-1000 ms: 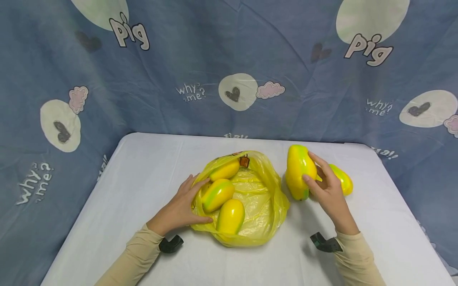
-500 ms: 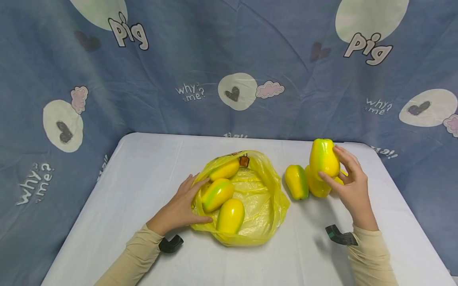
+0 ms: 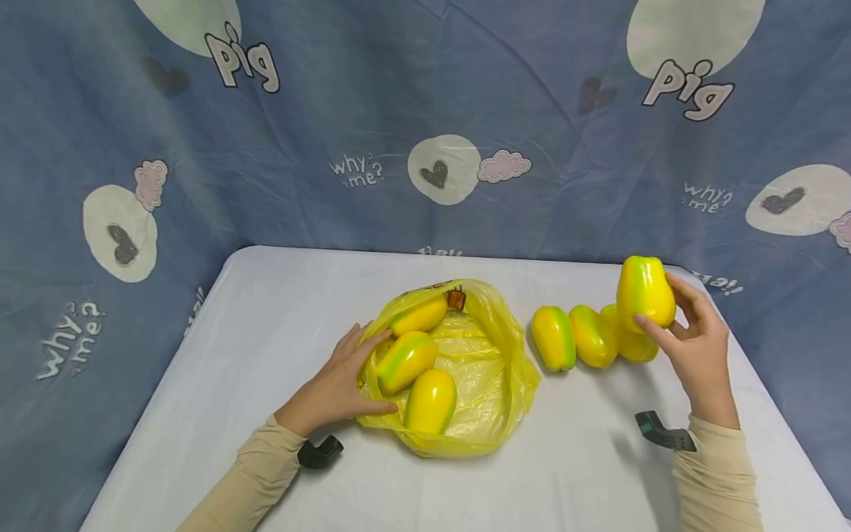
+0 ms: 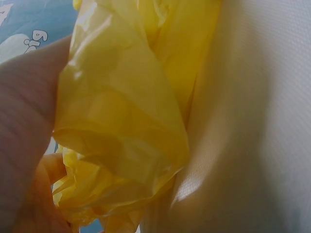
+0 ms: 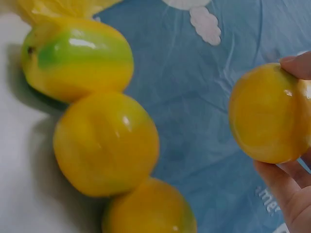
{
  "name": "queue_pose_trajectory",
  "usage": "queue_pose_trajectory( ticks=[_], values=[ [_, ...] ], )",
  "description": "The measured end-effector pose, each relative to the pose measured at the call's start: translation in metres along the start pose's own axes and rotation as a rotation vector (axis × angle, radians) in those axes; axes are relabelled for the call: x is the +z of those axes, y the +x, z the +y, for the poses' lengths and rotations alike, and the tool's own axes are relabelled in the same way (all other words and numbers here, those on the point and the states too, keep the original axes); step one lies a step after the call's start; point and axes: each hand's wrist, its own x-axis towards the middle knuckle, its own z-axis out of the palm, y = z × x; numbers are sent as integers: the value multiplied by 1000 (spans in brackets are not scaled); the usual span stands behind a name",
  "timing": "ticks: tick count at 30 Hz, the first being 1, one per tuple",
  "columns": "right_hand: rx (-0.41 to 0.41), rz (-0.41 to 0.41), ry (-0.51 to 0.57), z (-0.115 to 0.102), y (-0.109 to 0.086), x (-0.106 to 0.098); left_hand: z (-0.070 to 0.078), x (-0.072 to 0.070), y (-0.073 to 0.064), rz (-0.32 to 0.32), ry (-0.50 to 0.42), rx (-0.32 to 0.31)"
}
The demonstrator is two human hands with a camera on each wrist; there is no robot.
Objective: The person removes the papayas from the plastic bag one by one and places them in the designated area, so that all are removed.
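Observation:
A yellow plastic bag (image 3: 488, 369) stands with its mouth open in the head view. Three yellow-green papayas (image 3: 431, 403) lie along its left side. My left hand (image 3: 335, 388) holds the bag's left rim, thumb and fingers spread over the edge; in the left wrist view crumpled plastic (image 4: 121, 97) covers much of that hand. At the right, my right hand (image 3: 698, 343) grips a papaya (image 3: 643, 292) between thumb and fingers, raised above the table. Below it and to its left, three more papayas (image 3: 553, 338) lie in a row, partly covered by the held one.
All of this is on a white-covered table (image 3: 292, 295). Behind it hangs a blue printed curtain (image 3: 372, 89). Black camera mounts (image 3: 320, 452) sit at both wrists, below the hands.
My right hand has moved to the right, carrying the papaya past the row, so more of the papayas lying there now show. The left hand and bag have stayed put.

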Motion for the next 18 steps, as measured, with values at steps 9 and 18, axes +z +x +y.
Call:
queue_pose_trajectory(
  ticks=[9,18],
  values=[
    [39,-45,16,23,4,-26,-2,3,0,-9,-22,-19],
    [109,-30,56,52,0,-49,0,1,2,-1,4,6]
  ],
)
